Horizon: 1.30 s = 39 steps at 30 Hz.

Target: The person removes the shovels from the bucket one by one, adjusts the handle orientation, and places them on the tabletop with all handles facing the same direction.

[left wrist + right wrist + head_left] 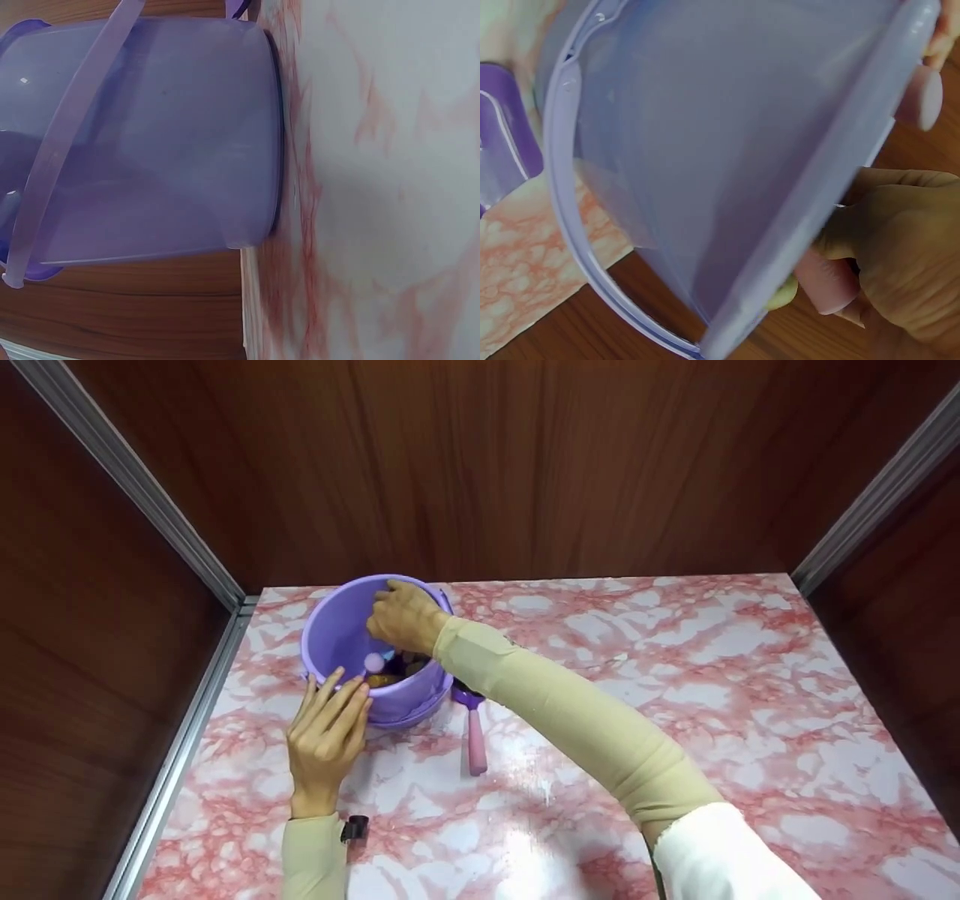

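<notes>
A lilac bucket (330,637) stands upright at the far left of the table. My left hand (326,742) lies against its near side, its fairly straight fingers touching the rim. My right hand (405,619) reaches over the rim into the bucket with curled fingers. In the right wrist view that hand (907,255) grips a pink handle (829,283); what the handle belongs to is hidden. A second pink handle end (373,662) sticks up among dark and yellow things (382,680) in the bucket. A yellow-green piece (783,294) shows at the rim.
A small shovel with a pink handle (477,742) and purple head lies right of the bucket, partly hidden. The bucket's lilac carrying handle (64,127) hangs down outside. Brown wood panels (525,472) stand behind and at both sides of the red-and-white marbled table (675,660).
</notes>
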Available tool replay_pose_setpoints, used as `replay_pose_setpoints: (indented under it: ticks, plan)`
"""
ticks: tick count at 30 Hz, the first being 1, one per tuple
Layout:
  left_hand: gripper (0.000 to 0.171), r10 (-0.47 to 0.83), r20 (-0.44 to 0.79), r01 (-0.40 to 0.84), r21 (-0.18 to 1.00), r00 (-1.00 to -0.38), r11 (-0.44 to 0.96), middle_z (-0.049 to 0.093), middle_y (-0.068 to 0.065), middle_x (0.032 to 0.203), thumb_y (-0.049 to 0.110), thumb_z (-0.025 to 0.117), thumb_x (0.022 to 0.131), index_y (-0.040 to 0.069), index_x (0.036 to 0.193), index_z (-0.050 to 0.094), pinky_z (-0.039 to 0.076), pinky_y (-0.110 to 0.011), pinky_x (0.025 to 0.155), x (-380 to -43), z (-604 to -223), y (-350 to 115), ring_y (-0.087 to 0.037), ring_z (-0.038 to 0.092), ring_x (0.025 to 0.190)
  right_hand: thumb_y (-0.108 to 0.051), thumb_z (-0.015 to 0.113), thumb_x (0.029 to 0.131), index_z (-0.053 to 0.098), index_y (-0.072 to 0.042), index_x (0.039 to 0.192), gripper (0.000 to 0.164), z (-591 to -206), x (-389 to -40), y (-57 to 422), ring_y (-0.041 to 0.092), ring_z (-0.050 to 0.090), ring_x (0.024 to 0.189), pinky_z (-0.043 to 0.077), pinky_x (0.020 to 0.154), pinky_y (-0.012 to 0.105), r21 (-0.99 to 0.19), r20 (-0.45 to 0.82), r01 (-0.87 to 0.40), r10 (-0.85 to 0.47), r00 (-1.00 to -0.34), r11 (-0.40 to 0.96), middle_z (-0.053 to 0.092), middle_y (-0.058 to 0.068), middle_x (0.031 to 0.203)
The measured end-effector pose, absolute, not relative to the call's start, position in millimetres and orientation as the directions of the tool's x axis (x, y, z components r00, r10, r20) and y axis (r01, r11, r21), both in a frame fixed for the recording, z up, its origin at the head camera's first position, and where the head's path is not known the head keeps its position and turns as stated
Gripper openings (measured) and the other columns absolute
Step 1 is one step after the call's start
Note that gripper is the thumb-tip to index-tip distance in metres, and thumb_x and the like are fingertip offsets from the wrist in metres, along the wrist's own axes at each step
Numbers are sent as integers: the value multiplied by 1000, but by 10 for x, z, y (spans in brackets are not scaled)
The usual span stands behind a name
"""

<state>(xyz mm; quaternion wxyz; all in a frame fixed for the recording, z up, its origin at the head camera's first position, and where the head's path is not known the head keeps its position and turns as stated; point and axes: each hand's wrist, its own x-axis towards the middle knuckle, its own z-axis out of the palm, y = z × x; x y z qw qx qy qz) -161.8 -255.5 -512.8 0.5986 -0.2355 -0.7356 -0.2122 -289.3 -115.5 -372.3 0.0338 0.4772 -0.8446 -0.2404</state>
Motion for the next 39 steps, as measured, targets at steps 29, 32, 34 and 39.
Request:
replay_pose_setpoints:
  ticks: [29, 32, 34, 39]
  plan:
    - [16, 88, 981, 603, 34, -172, 797, 82, -14, 110, 12, 75, 100, 2, 108, 84, 55, -69, 105, -1611, -5134, -2544, -45, 77, 104, -45, 67, 102, 82, -25, 117, 30, -3266, -3073, -742, 25, 60, 121, 47, 109, 43, 434, 47, -766, -861, -506, 474, 77, -1, 122]
    - [16, 87, 982, 602, 32, -168, 798, 82, -14, 109, 13, 75, 100, 2, 108, 84, 55, -68, 106, -1611, -5141, -2542, -45, 77, 103, -46, 66, 102, 82, -26, 117, 30, -3240, -3075, -691, 27, 61, 118, 48, 106, 45, 414, 60, -764, -852, -520, 495, 77, 0, 122]
    - [16, 88, 982, 601, 32, -169, 799, 82, -14, 110, 13, 75, 100, 2, 108, 84, 55, -68, 106, -1611, -5146, -2541, -45, 77, 103, -46, 66, 101, 82, -26, 117, 31, -3222, -3076, -657, 28, 63, 116, 50, 105, 46, 395, 73, -760, -842, -535, 517, 77, 2, 122]
    - [16, 85, 982, 598, 35, -170, 801, 82, -14, 109, 13, 75, 100, 2, 107, 84, 55, -68, 106, -1612, -5153, -2542, -45, 77, 103, -50, 62, 102, 82, -25, 119, 36, -3168, -3062, -556, 32, 68, 111, 57, 96, 48, 320, 101, -756, -814, -572, 571, 78, 5, 119]
